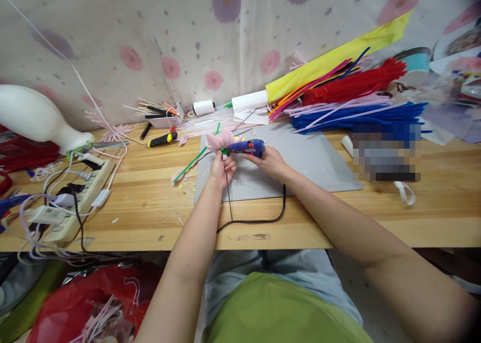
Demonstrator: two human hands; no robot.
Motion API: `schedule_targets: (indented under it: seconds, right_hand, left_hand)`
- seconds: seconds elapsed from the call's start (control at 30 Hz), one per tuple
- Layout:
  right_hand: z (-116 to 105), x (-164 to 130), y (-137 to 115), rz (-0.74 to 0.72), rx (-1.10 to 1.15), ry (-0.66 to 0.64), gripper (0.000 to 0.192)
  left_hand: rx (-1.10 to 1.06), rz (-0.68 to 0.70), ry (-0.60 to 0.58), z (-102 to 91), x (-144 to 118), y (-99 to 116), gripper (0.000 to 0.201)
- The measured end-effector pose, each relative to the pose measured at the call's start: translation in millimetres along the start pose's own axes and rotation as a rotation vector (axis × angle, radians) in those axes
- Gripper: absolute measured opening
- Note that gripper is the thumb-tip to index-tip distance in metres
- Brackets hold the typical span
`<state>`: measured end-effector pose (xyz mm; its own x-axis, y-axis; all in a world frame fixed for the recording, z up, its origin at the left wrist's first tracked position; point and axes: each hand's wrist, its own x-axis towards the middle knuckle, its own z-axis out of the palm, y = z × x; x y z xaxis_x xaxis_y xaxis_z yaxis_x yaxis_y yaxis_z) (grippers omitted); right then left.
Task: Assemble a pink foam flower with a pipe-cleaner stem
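1. There is one camera. It sits on the person's head.
2. It looks forward and down at the surface (pixel 300 223), close to it.
3. A flowery cloth (pixel 188 42) hangs at the far side.

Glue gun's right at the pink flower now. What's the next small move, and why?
Probably squeeze a small dab of glue at the flower's base: the right hand holds the blue glue gun with its nozzle against the pink flower, which the left hand pinches just beneath.

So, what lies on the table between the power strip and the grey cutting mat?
In the head view, mostly bare wood between the power strip and the grey cutting mat, with small scraps and a green stem near the mat.
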<state>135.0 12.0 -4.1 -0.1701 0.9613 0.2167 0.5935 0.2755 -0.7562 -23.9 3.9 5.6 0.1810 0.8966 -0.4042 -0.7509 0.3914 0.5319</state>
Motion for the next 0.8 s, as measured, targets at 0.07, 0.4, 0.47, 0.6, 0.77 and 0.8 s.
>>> schedule_targets:
  seconds: [0.07, 0.4, 0.47, 0.6, 0.77, 0.8]
  right_hand:
    - [-0.4, -0.1, 0.3, -0.003, -0.001, 0.004, 0.042]
    - [-2.8, -0.3, -0.2, -0.048, -0.029, -0.012, 0.042]
    - [-3.4, -0.4, 0.1, -0.048, -0.049, -0.015, 0.042]
    - [-4.5, -1.2, 1.1, -0.043, -0.071, -0.007, 0.042]
    - [-5.2, -2.5, 1.1, -0.048, -0.041, -0.013, 0.041]
    - [-6.2, -2.9, 1.1, -0.044, -0.023, -0.010, 0.041]
  left_hand:
    - [-0.004, -0.011, -0.002, 0.2, -0.1, 0.4, 0.043]
    - [-0.008, -0.011, -0.033, -1.6, 1.4, 1.1, 0.043]
    - [-0.009, -0.013, -0.026, -1.8, 1.5, 1.0, 0.043]
    - [-0.005, -0.011, -0.032, -2.1, 1.6, 0.8, 0.044]
    - [-0.005, -0.017, -0.051, -2.8, 1.4, 1.1, 0.045]
    - [-0.008, -0.020, -0.056, -3.1, 1.3, 1.3, 0.045]
